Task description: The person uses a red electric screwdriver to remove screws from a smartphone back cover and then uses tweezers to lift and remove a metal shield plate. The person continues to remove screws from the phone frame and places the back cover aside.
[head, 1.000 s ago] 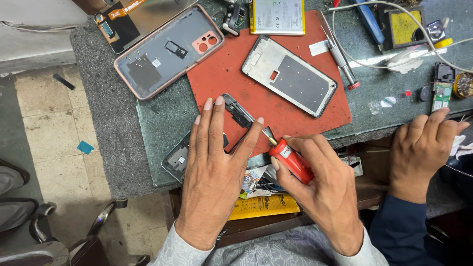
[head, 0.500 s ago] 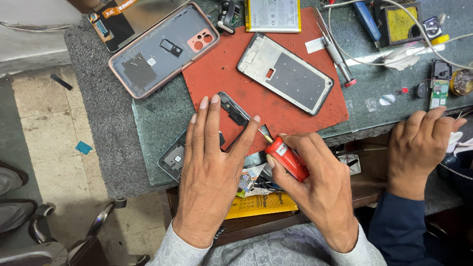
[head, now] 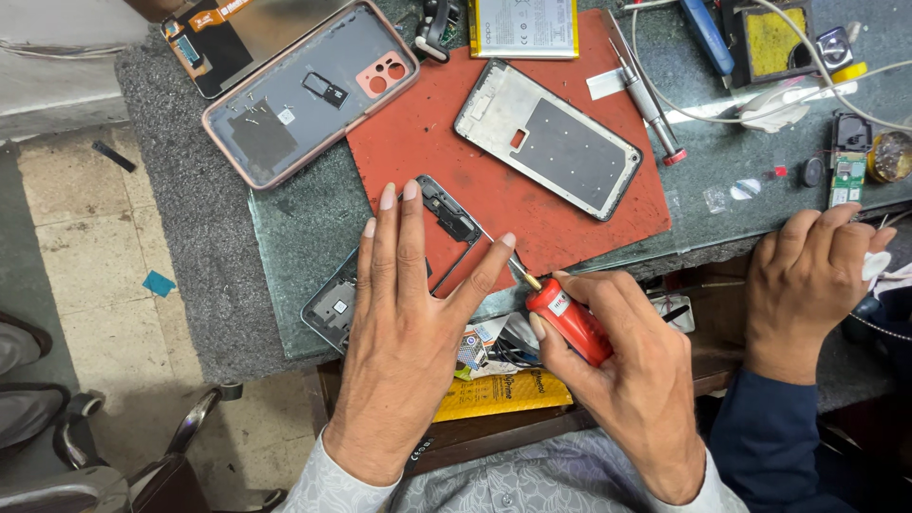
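Mat: red sheet lying on the green bench top.
Metal frame: bare phone plate, set diagonally on the mat.
Back cover: pink-edged shell, inner face up, partly off the mat's left edge.
Battery: flat white pack at the mat's top edge.
Spare screwdriver: silver shaft, red tip, lying beside the metal frame.
Circuit board: small green piece, far right.

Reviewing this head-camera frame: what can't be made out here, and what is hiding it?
- Head view: most of the phone frame lies under the left hand, so its middle is hidden.
- The red screwdriver tip is too thin to show which screw it meets; the right hand wraps its handle.
- The battery is cut off by the top edge.
- The co-worker's hand conceals whatever lies beneath.
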